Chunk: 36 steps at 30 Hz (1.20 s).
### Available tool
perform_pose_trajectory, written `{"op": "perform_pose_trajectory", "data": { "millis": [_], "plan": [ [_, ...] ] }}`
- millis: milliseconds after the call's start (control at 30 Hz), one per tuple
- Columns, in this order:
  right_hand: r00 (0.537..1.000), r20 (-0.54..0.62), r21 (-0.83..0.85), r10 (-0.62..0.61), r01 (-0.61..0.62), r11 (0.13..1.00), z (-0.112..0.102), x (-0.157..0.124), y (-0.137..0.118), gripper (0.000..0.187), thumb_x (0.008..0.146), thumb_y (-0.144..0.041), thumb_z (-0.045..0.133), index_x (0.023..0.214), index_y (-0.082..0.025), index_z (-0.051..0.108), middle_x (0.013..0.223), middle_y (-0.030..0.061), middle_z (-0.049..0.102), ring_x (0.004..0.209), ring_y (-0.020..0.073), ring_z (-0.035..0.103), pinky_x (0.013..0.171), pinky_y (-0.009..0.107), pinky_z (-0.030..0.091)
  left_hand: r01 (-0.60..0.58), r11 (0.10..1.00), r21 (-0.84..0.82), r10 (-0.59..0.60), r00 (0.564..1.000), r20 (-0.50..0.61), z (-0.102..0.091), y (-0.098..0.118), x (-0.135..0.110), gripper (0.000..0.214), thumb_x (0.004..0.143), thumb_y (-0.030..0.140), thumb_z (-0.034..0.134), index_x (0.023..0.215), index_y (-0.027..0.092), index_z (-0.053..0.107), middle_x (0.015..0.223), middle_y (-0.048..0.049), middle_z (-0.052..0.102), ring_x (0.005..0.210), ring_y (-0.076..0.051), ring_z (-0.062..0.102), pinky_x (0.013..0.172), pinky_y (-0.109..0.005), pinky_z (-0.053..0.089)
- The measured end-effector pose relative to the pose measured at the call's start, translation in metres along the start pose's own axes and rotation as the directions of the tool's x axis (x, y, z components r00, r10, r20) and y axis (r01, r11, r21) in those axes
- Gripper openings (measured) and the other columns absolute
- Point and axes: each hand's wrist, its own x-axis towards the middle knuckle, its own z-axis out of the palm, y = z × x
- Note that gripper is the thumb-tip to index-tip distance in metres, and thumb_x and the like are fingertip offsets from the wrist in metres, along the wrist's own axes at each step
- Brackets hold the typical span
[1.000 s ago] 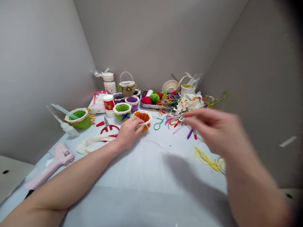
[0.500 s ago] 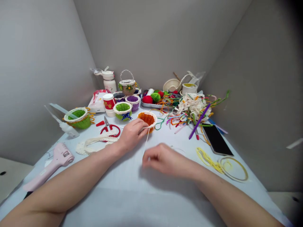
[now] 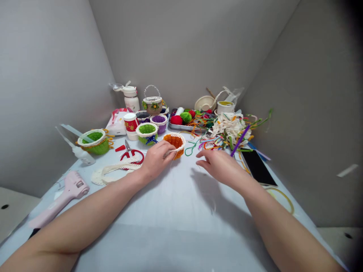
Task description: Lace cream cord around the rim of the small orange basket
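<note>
Left hand point(image 3: 155, 160) out over the middle of the tabletop point(image 3: 159, 226), fingers pinched on the near rim of the orange basket point(image 3: 173, 140). Basket upright, mouth up, pale trim round it, nearer the far edge than the near one. Right hand point(image 3: 219, 166) above the tabletop, to the basket's right and apart from it; thumb and forefinger slightly parted, nothing I can see between them, the other fingers partly hidden. Red-handled scissors point(image 3: 132, 155) and a lace strip point(image 3: 104, 175) near the left wrist. Yarn balls point(image 3: 186, 117) in a metal tray point(image 3: 188, 127) by the far edge; pink glue gun point(image 3: 68, 190) along the left edge; dark phone point(image 3: 259, 168) toward the right edge
</note>
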Motion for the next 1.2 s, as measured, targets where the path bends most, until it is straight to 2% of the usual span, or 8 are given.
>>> {"op": "perform_pose_trajectory", "data": {
  "millis": [100,233,333,433,567,667,833,1200],
  "plan": [
    [0.999,0.026,0.323,0.047,-0.053,0.945,0.026,0.006,-0.009,0.026,0.082,-0.038,0.065,0.096,-0.019,0.075,0.056,-0.0014,0.055,0.052,0.0117,0.045,0.053,0.025,0.031,0.013,0.999,-0.034,-0.012,1.000,0.011,0.003,0.003,-0.002,0.007,0.090,0.017,0.060,0.086,0.017,0.066,0.087,-0.0041,0.069,0.082,-0.016,0.063,0.076,-0.028,0.050],
    [0.989,0.090,0.710,0.117,-0.146,0.689,0.056,0.007,-0.023,0.031,0.078,-0.041,0.066,0.091,-0.014,0.073,0.069,0.0007,0.062,0.060,0.0103,0.048,0.059,0.024,0.035,0.021,0.998,-0.065,-0.018,0.999,0.052,0.005,0.008,-0.005,0.006,0.089,0.017,0.061,0.089,0.016,0.067,0.088,-0.0056,0.069,0.084,-0.017,0.063,0.075,-0.028,0.050],
    [0.977,0.136,0.843,0.164,-0.201,0.499,0.065,0.005,-0.026,0.032,0.075,-0.042,0.068,0.085,-0.012,0.070,0.078,0.0033,0.065,0.067,0.0110,0.051,0.065,0.025,0.038,0.013,0.996,-0.084,-0.007,0.998,0.069,0.006,0.011,-0.006,0.006,0.089,0.017,0.061,0.089,0.016,0.067,0.087,-0.0059,0.069,0.082,-0.017,0.063,0.075,-0.029,0.050],
    [0.961,0.193,0.862,0.197,-0.262,0.434,0.062,0.004,-0.026,0.029,0.074,-0.042,0.069,0.079,-0.013,0.067,0.070,-0.0005,0.060,0.060,0.0080,0.044,0.060,0.024,0.035,0.022,0.996,-0.082,-0.015,0.997,0.081,0.007,0.012,-0.006,0.005,0.089,0.017,0.062,0.088,0.017,0.068,0.086,-0.0052,0.069,0.081,-0.017,0.064,0.075,-0.028,0.050],
    [0.957,0.274,0.830,0.096,-0.285,0.479,0.051,0.003,-0.024,0.021,0.074,-0.035,0.066,0.073,-0.014,0.063,0.060,-0.0045,0.051,0.051,0.0055,0.035,0.053,0.022,0.029,0.038,0.996,-0.079,-0.031,0.996,0.078,0.008,0.010,-0.006,0.005,0.087,0.015,0.063,0.087,0.016,0.068,0.086,-0.0048,0.069,0.081,-0.016,0.064,0.074,-0.028,0.049],
    [0.955,0.293,0.748,0.047,-0.259,0.611,0.042,0.004,-0.018,0.019,0.076,-0.034,0.062,0.074,-0.015,0.063,0.060,-0.0036,0.052,0.051,0.0069,0.037,0.052,0.022,0.028,0.042,0.996,-0.073,-0.036,0.996,0.079,0.008,0.010,-0.006,0.005,0.087,0.014,0.063,0.087,0.016,0.068,0.085,-0.0043,0.069,0.081,-0.016,0.064,0.074,-0.027,0.049],
    [0.991,-0.087,0.450,0.103,-0.053,0.892,0.029,0.007,-0.010,0.018,0.080,-0.032,0.062,0.088,-0.017,0.066,0.051,-0.0069,0.041,0.050,0.0094,0.037,0.051,0.023,0.024,0.052,0.995,-0.087,-0.042,0.992,0.115,0.005,0.014,-0.005,0.008,0.089,0.018,0.062,0.091,0.017,0.069,0.091,-0.0049,0.071,0.085,-0.016,0.065,0.079,-0.028,0.050],
    [0.976,-0.164,0.424,-0.141,0.199,0.883,0.055,0.011,0.001,0.017,0.090,-0.027,0.054,0.100,-0.020,0.066,0.075,-0.0008,0.065,0.060,0.0111,0.052,0.061,0.022,0.037,0.032,0.989,-0.147,0.001,0.975,0.221,-0.003,0.011,0.000,0.019,0.090,0.026,0.062,0.107,0.019,0.062,0.106,-0.0060,0.067,0.098,-0.018,0.063,0.088,-0.032,0.051]
  ]
}}
